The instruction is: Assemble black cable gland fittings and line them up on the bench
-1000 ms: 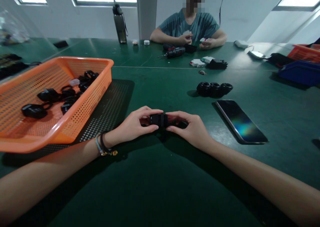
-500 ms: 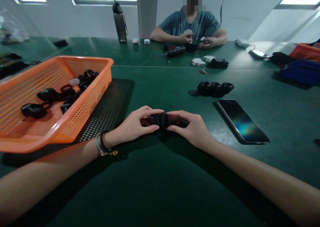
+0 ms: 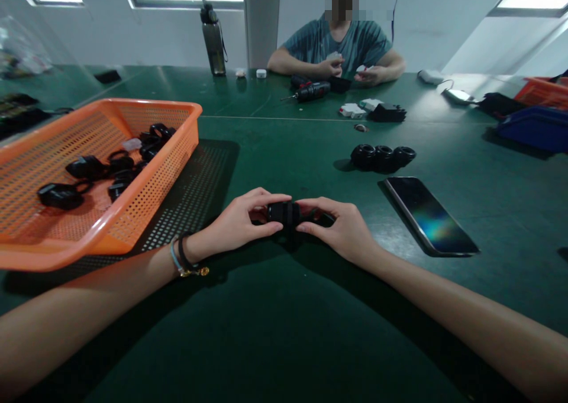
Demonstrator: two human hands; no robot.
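Observation:
Between my two hands is a small black cylindrical part [image 3: 284,213], lying sideways just above or on the green table [image 3: 266,332]. My left hand [image 3: 251,216] pinches its left end between thumb and fingers. The right end is gripped by the thumb and fingers of my right hand [image 3: 335,222]. Its exact kind is not clear, and the fingers cover both ends. To the left, an orange basket [image 3: 195,119] holds several black round parts with loops [image 3: 86,167]. Beyond my right hand, three black round parts [image 3: 382,157] stand side by side.
A phone [image 3: 430,213] lies right of my right hand. Farther back are a power drill [image 3: 313,90], white and black pieces [image 3: 386,113], a bottle [image 3: 213,42] and a blue bin [image 3: 535,128]. A person [image 3: 337,51] sits opposite, holding small white pieces.
My hands and the black part stay practically in place. Across the table, the person's hand on the right of the view has shifted slightly with its white piece.

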